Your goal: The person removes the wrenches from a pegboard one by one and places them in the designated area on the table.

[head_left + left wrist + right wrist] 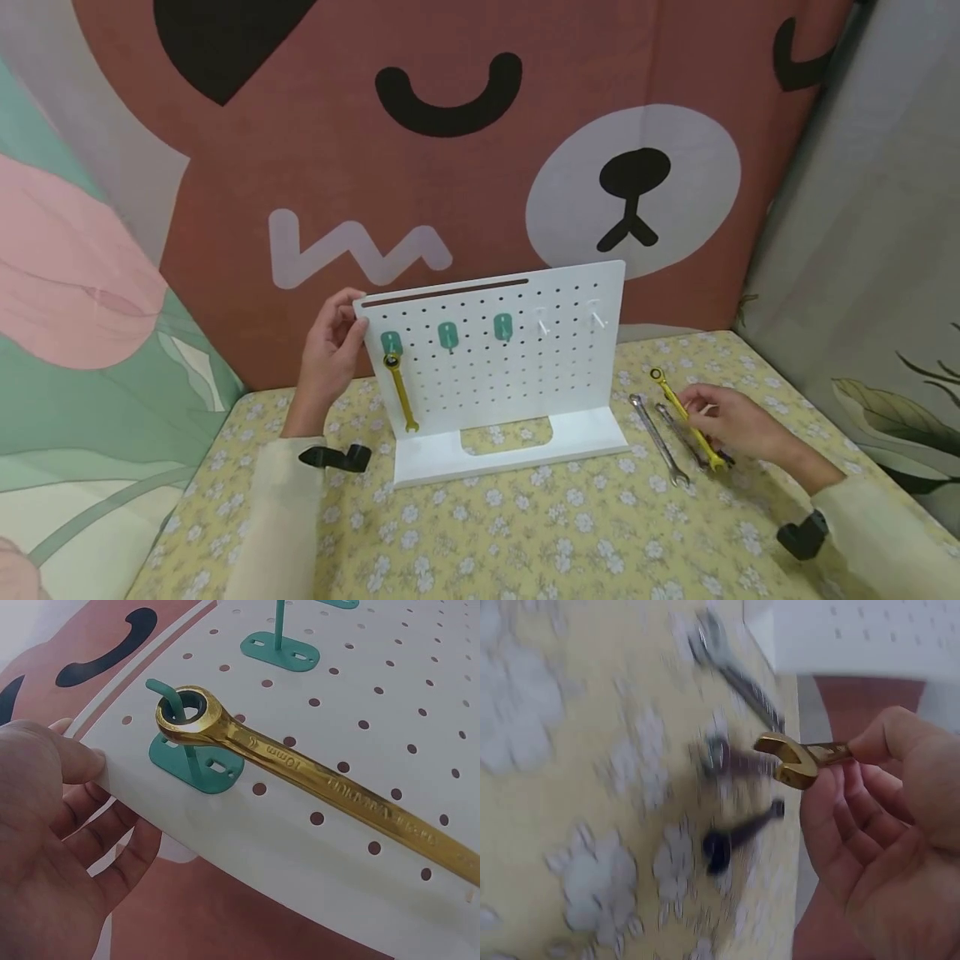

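Observation:
A white pegboard (pixel 487 383) stands upright on the table. My left hand (pixel 330 354) grips its upper left edge, the thumb on the front and the other fingers behind. From the leftmost green hook (pixel 196 769) hangs a gold wrench (pixel 300 769), its ring end looped over the peg. My right hand (pixel 727 421) pinches a second gold wrench (pixel 682 412) by its middle, to the right of the board. In the right wrist view that wrench's open end (pixel 795 761) points away from the fingers, above the table.
Silver wrenches, one of them a long wrench (pixel 660 442), and a dark tool (pixel 731 840) lie on the flowered tablecloth (pixel 525 542). Two more green hooks, including the middle one (pixel 447 335), and two white hooks, one at the far right (pixel 596 317), are on the board.

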